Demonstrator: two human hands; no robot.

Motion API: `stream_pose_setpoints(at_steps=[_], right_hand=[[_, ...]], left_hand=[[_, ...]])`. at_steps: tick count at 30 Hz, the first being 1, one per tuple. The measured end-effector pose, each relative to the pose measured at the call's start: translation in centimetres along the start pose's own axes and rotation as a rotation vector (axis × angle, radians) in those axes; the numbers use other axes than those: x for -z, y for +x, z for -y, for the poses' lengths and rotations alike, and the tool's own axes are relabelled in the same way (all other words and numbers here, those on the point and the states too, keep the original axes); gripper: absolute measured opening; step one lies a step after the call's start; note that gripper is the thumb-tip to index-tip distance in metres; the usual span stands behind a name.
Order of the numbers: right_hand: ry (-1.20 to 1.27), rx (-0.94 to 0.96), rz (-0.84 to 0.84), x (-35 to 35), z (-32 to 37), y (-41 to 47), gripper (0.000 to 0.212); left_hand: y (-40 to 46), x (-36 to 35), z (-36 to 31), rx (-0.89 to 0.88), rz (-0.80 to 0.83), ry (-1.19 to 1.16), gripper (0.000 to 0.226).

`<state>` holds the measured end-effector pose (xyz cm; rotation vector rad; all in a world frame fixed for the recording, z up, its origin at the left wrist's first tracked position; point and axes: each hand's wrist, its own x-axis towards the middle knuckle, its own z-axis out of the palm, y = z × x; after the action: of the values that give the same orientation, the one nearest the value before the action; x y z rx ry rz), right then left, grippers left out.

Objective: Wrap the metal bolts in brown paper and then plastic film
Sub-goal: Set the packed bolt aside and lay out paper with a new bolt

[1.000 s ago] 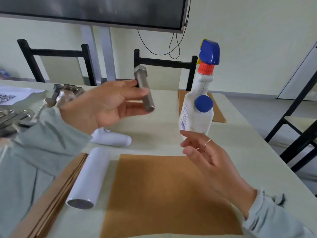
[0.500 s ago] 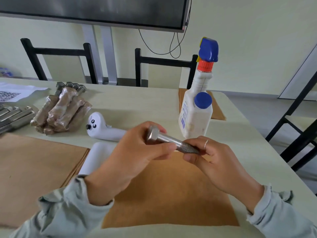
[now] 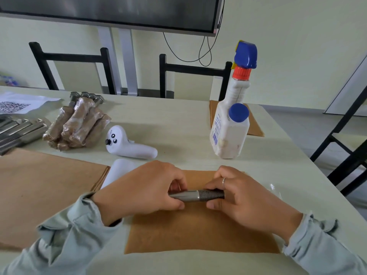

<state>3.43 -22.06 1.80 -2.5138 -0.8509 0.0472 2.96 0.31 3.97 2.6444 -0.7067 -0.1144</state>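
A grey metal bolt (image 3: 195, 195) lies crosswise over a brown paper sheet (image 3: 198, 231) near the table's front. My left hand (image 3: 145, 191) grips its head end, which the fingers hide. My right hand (image 3: 246, 197) pinches the threaded end between thumb and fingers. A white roll of plastic film (image 3: 117, 171) lies just left of the sheet, partly behind my left hand. A heap of wrapped bolts (image 3: 77, 126) sits at the back left, with bare bolts (image 3: 17, 132) at the far left edge.
A stack of brown paper (image 3: 43, 187) covers the left front. A white controller (image 3: 129, 145) lies mid-table. A white spray bottle (image 3: 232, 120) stands back right on another brown sheet (image 3: 255, 126). Black chairs (image 3: 190, 76) line the table's far side and right side.
My left hand brought the bolt from up in the air down onto the brown sheet. My right hand took hold of its threaded end, and both hands lowered it.
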Motion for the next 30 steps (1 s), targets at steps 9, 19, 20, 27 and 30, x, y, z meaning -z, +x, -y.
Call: stream_pose_setpoints(at_steps=[9,19,20,27,30], right_hand=[[-0.056,-0.009,0.056,-0.3,-1.1,0.1,0.031],[0.285,-0.317,-0.902,5.5,-2.0,3.9,0.035],[0.325,-0.354,-0.893,6.6,-2.1,5.0,0.051],[0.6,-0.319,-0.546,10.8,-2.3,12.0,0.047],[0.647,-0.314,-0.605,10.6,-1.9,12.6,0.032]], left_hand=[[0.6,-1.3,0.6,-0.014,0.038,-0.01,0.023],[0.7,-1.1,-0.3,0.036,0.004,-0.024,0.042],[0.7,-1.1,-0.6,0.026,-0.065,0.002,0.04],[0.7,-1.4,-1.3,-0.02,-0.42,0.149,0.044],[0.6,-1.5,-1.3,-0.02,-0.534,0.129,0.048]])
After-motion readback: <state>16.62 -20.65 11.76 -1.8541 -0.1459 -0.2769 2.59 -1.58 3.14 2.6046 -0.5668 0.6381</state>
